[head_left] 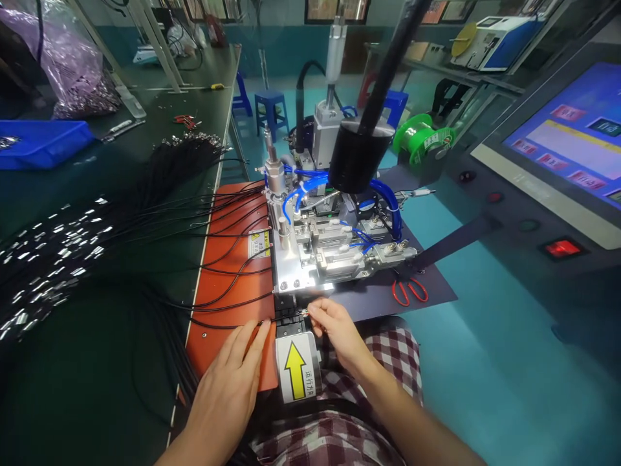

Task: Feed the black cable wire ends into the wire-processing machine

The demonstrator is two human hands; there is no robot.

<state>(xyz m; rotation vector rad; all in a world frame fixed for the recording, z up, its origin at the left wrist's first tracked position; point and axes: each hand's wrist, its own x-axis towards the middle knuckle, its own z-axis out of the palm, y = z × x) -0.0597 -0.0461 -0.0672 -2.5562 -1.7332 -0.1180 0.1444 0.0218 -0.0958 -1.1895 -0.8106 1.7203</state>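
A thin black cable (223,326) runs across the orange plate (233,252) to the black carrier (290,323) at the machine's near end. On that cable, close to the plate's right edge, the fingertips of my left hand (228,372) are closed; the thumb is hidden. My right hand (337,329) pinches the cable's small shiny end (305,312) at the right side of the carrier. Just beyond my hands stands the metal machine (334,252) with cylinders and blue air tubes. Several other black cables (242,255) lead into its left side.
Bundled black cables (179,162) cover much of the dark green table (111,382) at left. A blue tray (43,144) lies behind them. Red-handled scissors (410,292) rest on the dark plate at right. A control screen (572,129) overhangs the right side; a green spool (421,139) is behind.
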